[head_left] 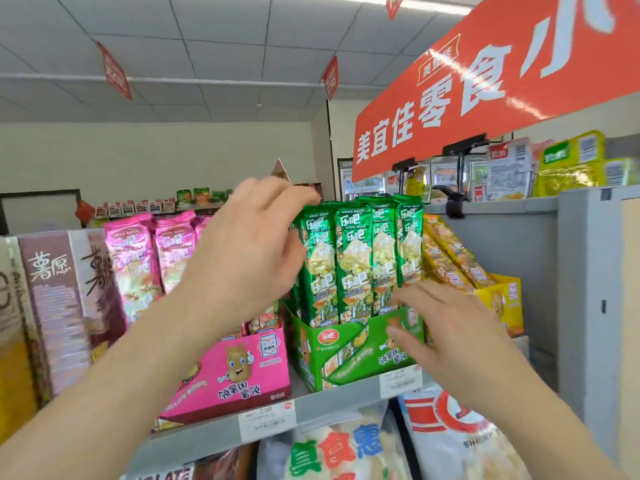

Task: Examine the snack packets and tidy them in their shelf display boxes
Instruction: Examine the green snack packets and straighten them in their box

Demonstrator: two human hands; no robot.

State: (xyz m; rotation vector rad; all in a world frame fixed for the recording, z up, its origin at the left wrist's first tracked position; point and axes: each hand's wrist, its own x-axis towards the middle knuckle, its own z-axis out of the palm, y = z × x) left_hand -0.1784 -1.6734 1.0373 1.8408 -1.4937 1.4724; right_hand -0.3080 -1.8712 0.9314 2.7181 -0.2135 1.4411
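Note:
Tall green snack packets (360, 258) stand upright in a green display box (349, 351) on the shelf. My left hand (249, 244) is at the upper left of the green row, its fingertips at the packets' top edge; the fingers are blurred. My right hand (443, 323) lies with fingers spread against the lower right of the packets and the box's front right corner. Pink packets (138, 258) stand in a pink display box (235, 372) to the left. Yellow packets (450, 258) lean in a yellow box (502, 299) to the right.
Brown snack cartons (59, 299) stand at the far left. The grey shelf edge (325, 403) carries price tags. Large bags (346, 448) fill the shelf below. A red sign (485, 88) hangs overhead, and a grey shelf upright (588, 289) stands to the right.

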